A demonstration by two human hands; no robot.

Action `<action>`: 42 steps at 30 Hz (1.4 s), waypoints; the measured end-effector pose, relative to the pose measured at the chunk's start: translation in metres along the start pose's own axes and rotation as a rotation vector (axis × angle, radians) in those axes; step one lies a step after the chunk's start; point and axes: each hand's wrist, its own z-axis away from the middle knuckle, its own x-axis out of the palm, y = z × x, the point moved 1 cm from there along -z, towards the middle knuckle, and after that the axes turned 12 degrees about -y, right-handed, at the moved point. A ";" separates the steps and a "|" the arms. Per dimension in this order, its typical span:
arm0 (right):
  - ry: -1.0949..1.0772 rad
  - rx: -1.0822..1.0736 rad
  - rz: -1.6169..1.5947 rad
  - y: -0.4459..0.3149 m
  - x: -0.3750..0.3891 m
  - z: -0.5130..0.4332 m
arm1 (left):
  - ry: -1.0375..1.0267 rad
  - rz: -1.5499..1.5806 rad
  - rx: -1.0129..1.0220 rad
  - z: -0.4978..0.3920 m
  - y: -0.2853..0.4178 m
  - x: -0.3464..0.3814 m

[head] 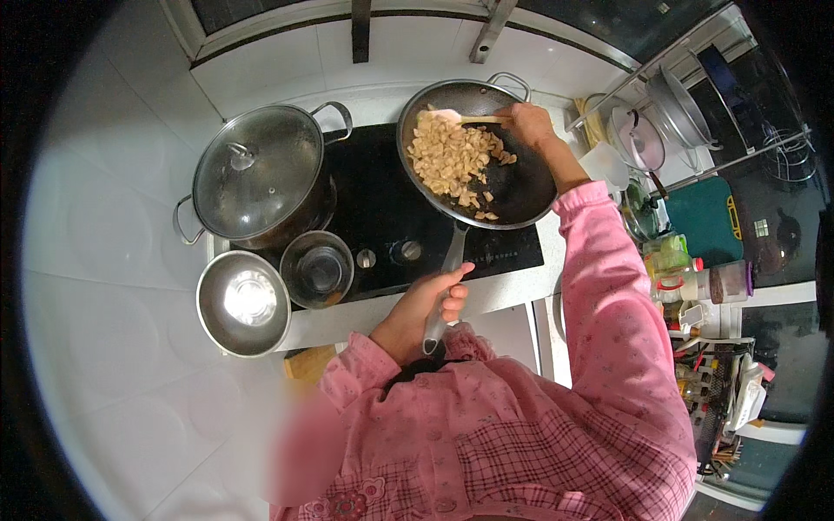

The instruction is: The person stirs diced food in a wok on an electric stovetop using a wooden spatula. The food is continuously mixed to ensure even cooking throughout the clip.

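Observation:
My left hand (430, 303) is closed around the metal handle (453, 260) of a wok (528, 189) at the right side of the cooktop. The wok is tilted, and small pale pieces of food (449, 153), which look like diced meat, lie mostly in its left half. My right hand (531, 124) reaches over the wok's upper right rim and grips the light handle of a spatula (482, 120). The spatula's pale head touches the food near the upper left of the wok.
Left on the black cooktop (365, 189) stands a large lidded pot (260, 172). A dark bowl (317, 269) and a shiny metal bowl (244, 304) sit in front of it. Jars (723, 281), a green cutting board (700, 218) and a rack with pans (677, 111) stand at right.

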 end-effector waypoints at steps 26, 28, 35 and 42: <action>0.056 -0.186 0.378 -0.034 0.004 0.130 | 0.015 0.122 -0.002 -0.010 -0.004 -0.011; 0.111 -0.066 0.377 -0.043 0.013 0.120 | 0.013 0.120 0.000 -0.009 -0.003 -0.011; -0.123 0.329 0.076 0.014 -0.018 0.110 | -0.013 0.132 -0.001 -0.010 -0.004 -0.012; -0.323 0.442 0.122 0.040 -0.034 0.094 | 0.004 0.113 0.020 -0.004 -0.003 -0.006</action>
